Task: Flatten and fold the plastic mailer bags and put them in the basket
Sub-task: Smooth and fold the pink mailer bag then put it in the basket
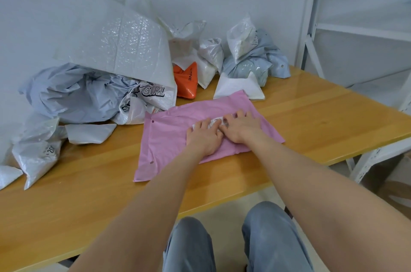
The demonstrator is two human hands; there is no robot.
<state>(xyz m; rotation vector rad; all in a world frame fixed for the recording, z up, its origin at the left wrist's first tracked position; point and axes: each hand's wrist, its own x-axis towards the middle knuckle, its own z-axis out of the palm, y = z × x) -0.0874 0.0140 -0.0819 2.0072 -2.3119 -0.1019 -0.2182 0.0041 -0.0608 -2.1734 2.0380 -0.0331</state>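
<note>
Nearest the person, the left hand (203, 136) and right hand (241, 128) lie side by side, palms down and fingers extended, pressing on the pink mailer bag (169, 138) around its white shipping label (216, 120) and gripping nothing. The bag lies spread on the wooden tabletop (311, 116), flattened but seemingly not yet folded. Beyond it, the orange bag (186, 81), crumpled grey bag (73, 94) and large white bubble mailer (124, 45) await handling, and no basket shows, so most of the task looks undone.

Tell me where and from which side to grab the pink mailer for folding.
Pinch the pink mailer by its free left edge, likely from the left: it lies flat on the table, the left hand and right hand press its right half, bags crowd its far edge.
</note>
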